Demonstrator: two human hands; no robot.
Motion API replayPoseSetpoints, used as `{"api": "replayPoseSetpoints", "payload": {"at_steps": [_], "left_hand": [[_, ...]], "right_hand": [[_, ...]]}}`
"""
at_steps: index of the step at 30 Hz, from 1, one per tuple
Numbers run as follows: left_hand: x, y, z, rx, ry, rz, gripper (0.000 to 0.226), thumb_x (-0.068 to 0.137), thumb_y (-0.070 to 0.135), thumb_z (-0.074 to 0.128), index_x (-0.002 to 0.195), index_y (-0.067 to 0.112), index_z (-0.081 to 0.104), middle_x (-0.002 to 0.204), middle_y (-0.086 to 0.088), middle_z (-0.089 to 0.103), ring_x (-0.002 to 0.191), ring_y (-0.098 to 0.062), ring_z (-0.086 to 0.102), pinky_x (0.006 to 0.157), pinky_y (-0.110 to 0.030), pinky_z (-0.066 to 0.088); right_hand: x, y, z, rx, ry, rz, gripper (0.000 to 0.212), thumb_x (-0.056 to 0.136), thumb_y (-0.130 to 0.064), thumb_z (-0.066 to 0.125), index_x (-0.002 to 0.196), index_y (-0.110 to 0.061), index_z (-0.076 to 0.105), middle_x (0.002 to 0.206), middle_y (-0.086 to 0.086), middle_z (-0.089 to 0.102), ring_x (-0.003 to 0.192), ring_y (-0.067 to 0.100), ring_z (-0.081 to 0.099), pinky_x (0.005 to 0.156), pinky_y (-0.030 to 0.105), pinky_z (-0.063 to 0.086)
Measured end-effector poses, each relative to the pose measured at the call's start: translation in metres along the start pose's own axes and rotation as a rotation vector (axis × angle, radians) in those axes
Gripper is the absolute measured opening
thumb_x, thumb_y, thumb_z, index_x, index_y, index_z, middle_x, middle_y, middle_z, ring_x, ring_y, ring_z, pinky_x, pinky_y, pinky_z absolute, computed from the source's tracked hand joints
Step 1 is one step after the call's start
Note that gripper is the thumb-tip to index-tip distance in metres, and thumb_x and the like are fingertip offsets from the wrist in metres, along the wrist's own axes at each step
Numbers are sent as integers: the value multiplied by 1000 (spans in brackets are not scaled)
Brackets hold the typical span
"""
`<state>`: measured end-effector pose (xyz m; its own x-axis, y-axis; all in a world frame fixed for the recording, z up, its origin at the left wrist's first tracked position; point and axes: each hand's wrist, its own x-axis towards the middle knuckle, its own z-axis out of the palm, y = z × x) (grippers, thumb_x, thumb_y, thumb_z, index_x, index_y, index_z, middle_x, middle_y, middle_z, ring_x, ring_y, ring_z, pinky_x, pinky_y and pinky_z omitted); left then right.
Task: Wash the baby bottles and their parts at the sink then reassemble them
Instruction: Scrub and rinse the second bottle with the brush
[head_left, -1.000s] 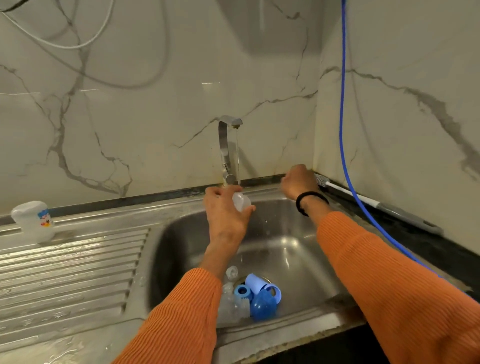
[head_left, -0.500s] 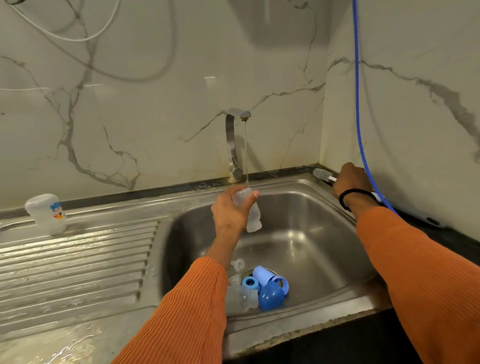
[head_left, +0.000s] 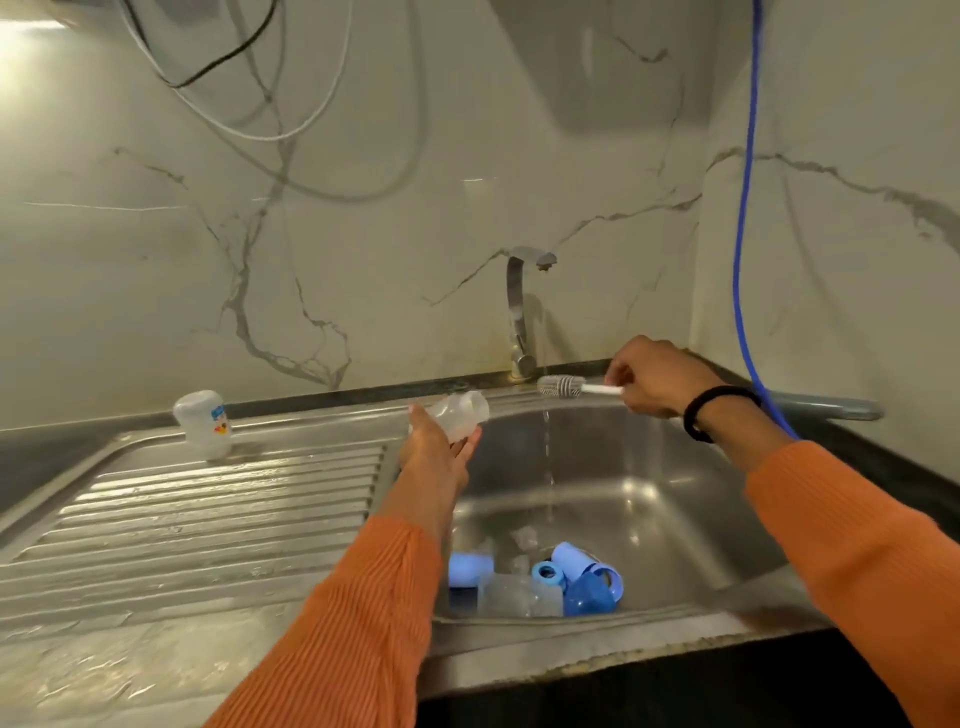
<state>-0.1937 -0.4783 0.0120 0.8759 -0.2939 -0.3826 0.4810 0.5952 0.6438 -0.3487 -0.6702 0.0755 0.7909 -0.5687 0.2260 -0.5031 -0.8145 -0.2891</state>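
Observation:
My left hand (head_left: 434, 454) holds a clear baby bottle (head_left: 460, 415) tilted on its side over the left rim of the steel sink (head_left: 649, 499), its mouth facing right. My right hand (head_left: 657, 376) grips the white handle of a bottle brush (head_left: 563, 386), whose grey bristle head points left under the tap (head_left: 522, 306). A thin stream of water falls from the tap beside the brush head. At the sink's bottom lie another clear bottle (head_left: 511, 595), blue caps and rings (head_left: 584, 584) and clear teats.
A capped bottle with a printed label (head_left: 202, 423) stands at the back of the ribbed draining board (head_left: 208, 514). A blue hose (head_left: 743, 234) hangs down the right wall. A grey handle (head_left: 831, 408) lies on the dark counter at the right. Cables hang on the marble wall.
My right hand has picked the brush up from the back right corner and brought it left under the tap. My left hand has tipped the bottle sideways and moved it left.

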Motion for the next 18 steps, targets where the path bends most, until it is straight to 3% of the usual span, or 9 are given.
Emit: {"api": "replayPoseSetpoints", "payload": {"at_steps": [2, 4, 8, 11, 13, 18], "left_hand": [[-3, -4, -13, 9, -16, 8, 62, 100, 52, 58, 137, 3, 49, 131, -19, 59, 105, -35, 66, 94, -45, 59], [-7, -5, -20, 13, -19, 54, 61, 96, 50, 64, 134, 3, 52, 129, -19, 61, 102, -32, 68, 91, -42, 60], [-5, 3, -13, -20, -52, 72, 59, 91, 43, 73, 131, 5, 55, 115, -18, 63, 86, -27, 67, 76, -35, 62], [-2, 7, -10, -64, -72, 31, 55, 92, 38, 74, 130, 4, 55, 103, -17, 60, 99, -33, 68, 83, -40, 62], [1, 8, -9, -86, -58, 6, 54, 92, 37, 73, 130, 3, 54, 107, -19, 60, 110, -37, 66, 91, -44, 61], [9, 2, -11, 57, -45, 136, 59, 90, 40, 75, 134, 6, 56, 123, -18, 63, 105, -33, 70, 76, -40, 65]], "right_hand": [[-14, -11, -2, 103, -108, -105, 22, 95, -7, 68, 104, -24, 76, 85, -3, 74, 77, 17, 71, 70, 31, 58], [-23, -23, 1, 182, -146, -207, 23, 99, -13, 66, 115, -26, 75, 93, -7, 73, 81, 13, 71, 74, 27, 57], [-24, -30, 14, 201, -46, -310, 29, 102, -20, 63, 128, -27, 72, 89, -15, 66, 80, 3, 63, 66, 16, 45], [-21, -27, 19, 241, -42, -325, 31, 101, -22, 65, 130, -29, 71, 93, -14, 69, 81, 6, 67, 67, 17, 46], [-22, -27, 24, 259, -85, -336, 31, 101, -22, 65, 131, -29, 70, 95, -13, 70, 81, 7, 68, 67, 16, 47], [-23, -30, 32, 226, -104, -421, 31, 101, -21, 65, 130, -31, 71, 95, -19, 67, 75, 6, 63, 64, 13, 45]]}}
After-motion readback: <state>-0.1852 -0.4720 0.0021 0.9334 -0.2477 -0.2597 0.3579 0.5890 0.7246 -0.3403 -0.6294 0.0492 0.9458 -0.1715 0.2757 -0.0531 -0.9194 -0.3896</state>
